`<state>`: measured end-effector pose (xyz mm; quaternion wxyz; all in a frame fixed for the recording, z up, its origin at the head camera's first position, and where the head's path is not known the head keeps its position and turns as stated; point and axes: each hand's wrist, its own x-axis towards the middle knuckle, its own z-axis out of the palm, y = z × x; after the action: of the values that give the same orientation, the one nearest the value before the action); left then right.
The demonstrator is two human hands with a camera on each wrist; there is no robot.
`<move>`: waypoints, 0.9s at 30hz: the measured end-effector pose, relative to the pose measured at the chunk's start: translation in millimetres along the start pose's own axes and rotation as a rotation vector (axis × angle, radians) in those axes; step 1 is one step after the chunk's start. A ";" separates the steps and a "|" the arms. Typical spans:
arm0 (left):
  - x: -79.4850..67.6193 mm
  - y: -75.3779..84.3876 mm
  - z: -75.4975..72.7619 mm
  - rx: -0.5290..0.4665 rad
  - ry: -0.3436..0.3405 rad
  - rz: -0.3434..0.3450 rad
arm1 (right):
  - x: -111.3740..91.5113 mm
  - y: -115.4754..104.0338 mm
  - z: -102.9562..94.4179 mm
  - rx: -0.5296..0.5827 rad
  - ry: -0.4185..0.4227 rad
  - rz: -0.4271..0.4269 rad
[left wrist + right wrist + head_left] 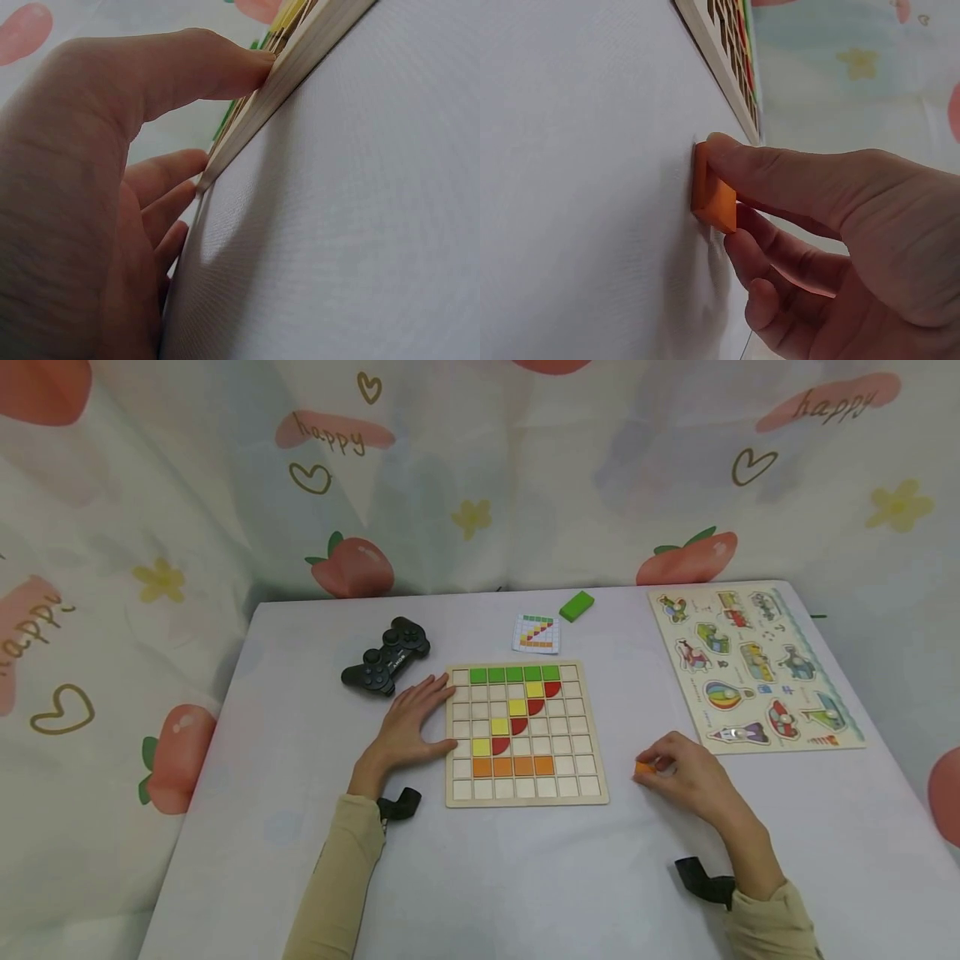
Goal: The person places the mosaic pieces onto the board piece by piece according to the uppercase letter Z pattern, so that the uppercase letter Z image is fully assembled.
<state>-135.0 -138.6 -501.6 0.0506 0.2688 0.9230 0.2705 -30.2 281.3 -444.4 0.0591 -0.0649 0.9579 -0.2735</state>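
Observation:
A wooden grid board [525, 788] lies in the middle of the table. It carries a row of green squares [514, 674], a slanting line of yellow squares [499, 727] with red quarter-round pieces [518, 727] beside them, and a row of orange squares [513, 766]. My left hand [408, 727] rests against the board's left edge, thumb and fingers spread; in the left wrist view the thumb touches its rim [255, 112]. To the right of the board, my right hand [686, 774] pinches an orange block [716, 196] between thumb and fingers, close to the tabletop.
A pattern card [536, 634] and a green block [577, 607] lie behind the board. The black game controller [386, 656] is at the back left. A picture puzzle board [757, 668] takes up the back right. Patterned cloth [480, 468] hangs behind the table.

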 end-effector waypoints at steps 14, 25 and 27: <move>2.3 -1.1 -0.6 0.013 0.000 -0.004 | 28.7 -15.7 -7.8 0.069 -0.018 -0.145; 2.6 1.7 -4.9 0.010 -0.019 -0.014 | 57.8 -42.6 9.5 0.232 -0.151 -0.203; 1.9 1.1 -4.8 0.016 -0.016 -0.017 | 60.0 -49.3 16.3 0.262 -0.187 -0.229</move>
<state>-137.3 -139.1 -496.8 0.0580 0.2637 0.9269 0.2606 -82.3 222.0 -436.6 0.1241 -0.1900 0.8907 -0.3938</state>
